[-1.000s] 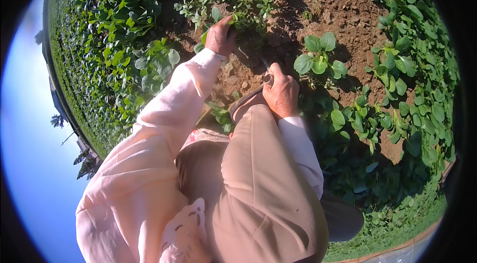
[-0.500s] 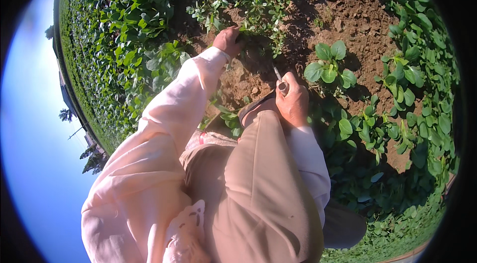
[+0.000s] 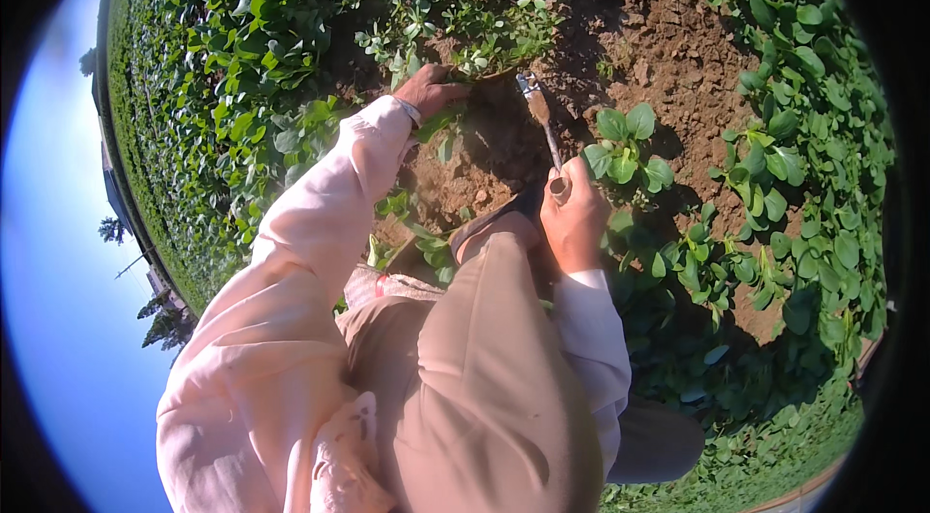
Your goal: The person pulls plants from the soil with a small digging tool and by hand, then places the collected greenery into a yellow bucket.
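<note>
My right hand (image 3: 575,213) is wrapped round the handle of a small hand hoe (image 3: 539,108). Its thin metal shaft points away from me, and the soil-smeared head lies at the edge of low weeds (image 3: 489,4). Over to the left, my left hand (image 3: 429,93) has its fingers closed on a leafy green plant (image 3: 446,125), whose leaves hang below the palm. The fingertips are partly lost among the leaves. Between the hands is bare, loosened brown soil (image 3: 484,159), partly in shadow.
A young broad-leaved plant (image 3: 625,150) grows just right of the hoe. Dense leafy rows (image 3: 223,77) line the left, and more leafy plants (image 3: 785,155) stand to the right. My bent leg (image 3: 494,348) and shoe (image 3: 489,222) are close below the hands.
The hoe's head has lifted into sight from the shaded soil beside the weeds. My left hand has shifted slightly left and nearer, with leaves now hanging under it.
</note>
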Motion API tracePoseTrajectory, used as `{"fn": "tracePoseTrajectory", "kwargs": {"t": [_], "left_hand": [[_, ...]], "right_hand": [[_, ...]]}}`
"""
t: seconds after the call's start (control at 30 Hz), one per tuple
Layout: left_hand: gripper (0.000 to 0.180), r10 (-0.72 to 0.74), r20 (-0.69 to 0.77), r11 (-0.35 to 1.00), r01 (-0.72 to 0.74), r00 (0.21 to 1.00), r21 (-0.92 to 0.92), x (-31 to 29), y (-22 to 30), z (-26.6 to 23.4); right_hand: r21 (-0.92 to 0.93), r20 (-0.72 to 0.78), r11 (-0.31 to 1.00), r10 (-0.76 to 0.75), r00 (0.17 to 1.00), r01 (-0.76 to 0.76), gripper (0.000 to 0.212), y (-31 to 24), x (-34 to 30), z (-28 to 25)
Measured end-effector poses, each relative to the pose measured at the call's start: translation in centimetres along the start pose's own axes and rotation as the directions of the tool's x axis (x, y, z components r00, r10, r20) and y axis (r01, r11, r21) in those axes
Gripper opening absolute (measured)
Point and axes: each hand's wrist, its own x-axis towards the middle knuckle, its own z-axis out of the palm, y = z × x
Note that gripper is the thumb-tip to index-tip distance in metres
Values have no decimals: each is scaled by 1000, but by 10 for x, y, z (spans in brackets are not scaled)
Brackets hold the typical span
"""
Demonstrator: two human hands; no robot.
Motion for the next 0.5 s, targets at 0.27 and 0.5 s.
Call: {"fn": "tracePoseTrajectory", "kwargs": {"t": [0.27,0.5], "left_hand": [[26,54,-234,500,-229,971,-835,-10,-14,-30],[18,-79,-235,533,-158,969,-831,18,31,-13]], "right_hand": [[-90,-90,996,-27,996,19,15,-14,49,18],[-28,-77,997,67,995,-70,18,-38,111,40]]}}
